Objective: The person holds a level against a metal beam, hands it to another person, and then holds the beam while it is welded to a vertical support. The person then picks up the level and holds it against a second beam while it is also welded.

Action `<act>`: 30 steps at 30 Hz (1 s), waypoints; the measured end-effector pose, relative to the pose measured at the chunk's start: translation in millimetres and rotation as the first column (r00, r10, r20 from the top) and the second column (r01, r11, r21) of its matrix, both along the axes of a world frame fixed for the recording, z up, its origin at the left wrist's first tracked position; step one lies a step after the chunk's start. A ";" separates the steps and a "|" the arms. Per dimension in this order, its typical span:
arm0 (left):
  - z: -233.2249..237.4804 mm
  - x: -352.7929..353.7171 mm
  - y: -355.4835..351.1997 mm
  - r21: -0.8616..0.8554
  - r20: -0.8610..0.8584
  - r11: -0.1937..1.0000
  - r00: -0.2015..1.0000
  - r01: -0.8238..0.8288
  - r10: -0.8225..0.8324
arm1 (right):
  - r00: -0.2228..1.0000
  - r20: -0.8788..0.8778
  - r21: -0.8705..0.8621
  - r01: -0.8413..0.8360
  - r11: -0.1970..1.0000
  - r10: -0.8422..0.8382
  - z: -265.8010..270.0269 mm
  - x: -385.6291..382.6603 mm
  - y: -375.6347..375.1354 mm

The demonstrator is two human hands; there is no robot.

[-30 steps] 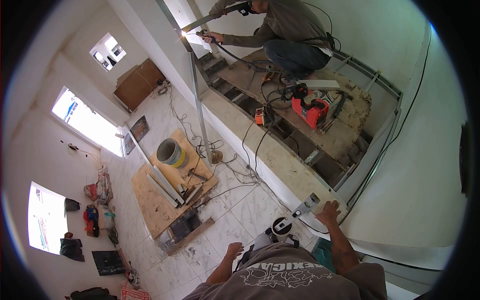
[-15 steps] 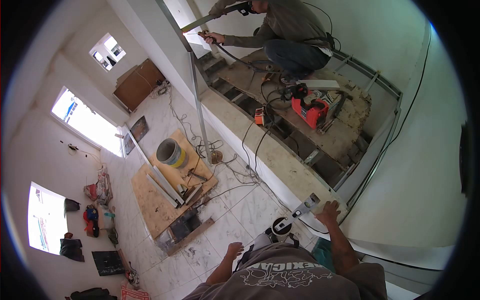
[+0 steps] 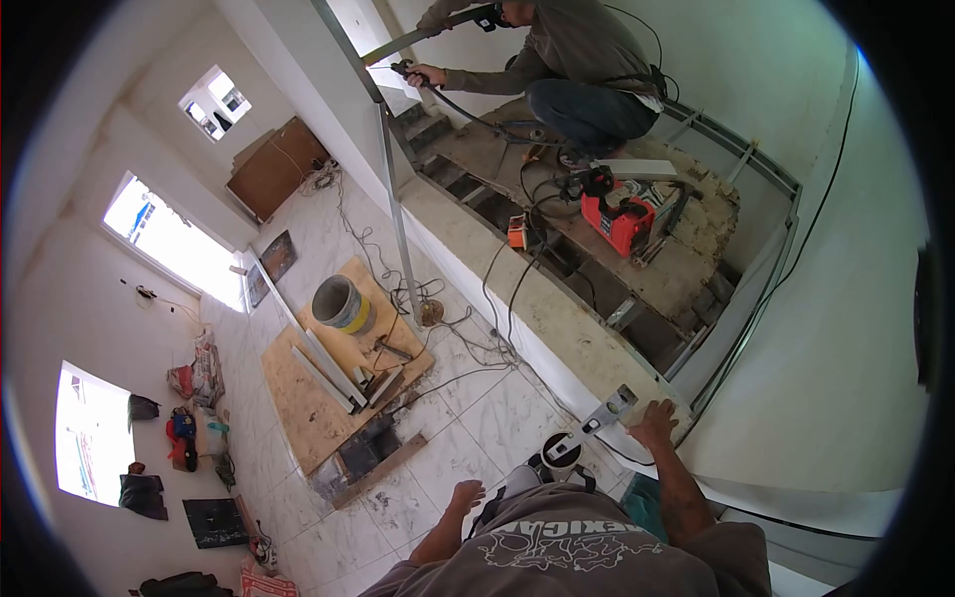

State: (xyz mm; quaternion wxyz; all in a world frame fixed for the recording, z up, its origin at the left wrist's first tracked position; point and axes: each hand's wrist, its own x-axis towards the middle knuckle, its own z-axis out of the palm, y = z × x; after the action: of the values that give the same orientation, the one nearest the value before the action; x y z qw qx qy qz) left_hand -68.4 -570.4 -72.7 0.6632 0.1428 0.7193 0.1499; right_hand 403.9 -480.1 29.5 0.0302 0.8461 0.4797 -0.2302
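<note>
Pale capitals on the dark shirt [image 3: 582, 555], between and below the left hand [image 3: 466, 496] and the right hand [image 3: 653, 426], appear to read "MEXICAN", though folds distort some letters; the pale outlined print beside the word yields nothing legible; the red tool [image 3: 619, 225] well beyond the right hand carries a small white marking, too tiny to read; print on the red-and-white bag [image 3: 269, 583], well left of and below the left hand, is likewise unreadable.
</note>
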 end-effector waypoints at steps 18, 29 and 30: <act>1.6 1.0 -2.0 -0.035 0.026 0.999 0.999 -0.030 0.031 | 1.000 0.002 0.005 -0.002 1.000 0.002 -2.3 0.7 -0.2; -1.6 3.7 -3.8 -0.024 -0.010 0.999 1.000 -0.027 0.027 | 1.000 -0.012 -0.020 0.016 1.000 -0.017 0.7 0.1 1.8; -2.4 3.2 -4.3 -0.021 -0.005 0.999 1.000 -0.027 0.027 | 1.000 -0.014 -0.020 0.017 1.000 -0.017 0.8 0.1 1.8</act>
State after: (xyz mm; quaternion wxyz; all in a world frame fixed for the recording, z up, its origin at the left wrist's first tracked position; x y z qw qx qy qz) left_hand -65.2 -574.7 -75.1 0.6607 0.1267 0.7243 0.1509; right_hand 404.0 -478.3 30.3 0.0334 0.8482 0.4703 -0.2412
